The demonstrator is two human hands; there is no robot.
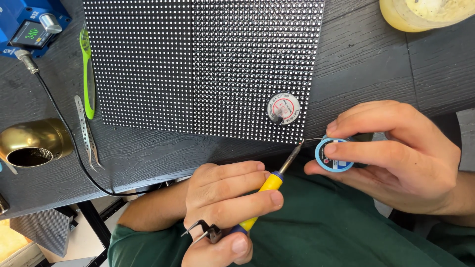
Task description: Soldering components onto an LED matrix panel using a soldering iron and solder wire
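your way left along the table edge [148, 163] stays open; the round tin [283, 108] sits just beside the panel's [198, 64] near edge.

The left hand [222, 202] grips a yellow-handled soldering iron [269, 185] — tip at one o'clock, meeting wire from the blue solder spool [332, 154] pinched by the right hand [396, 153] — below a black dotted LED panel [198, 64].

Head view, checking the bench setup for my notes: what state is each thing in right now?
Yellow-handled soldering iron: gripped in left hand, tip at the panel's lower edge.
Blue solder spool: pinched in right hand, wire fed out to the iron tip.
Black dotted LED panel: flat on the table.
Small round flux tin: open, resting on the panel.
Blue soldering station: display lit.
Steel tweezers: lying unused.
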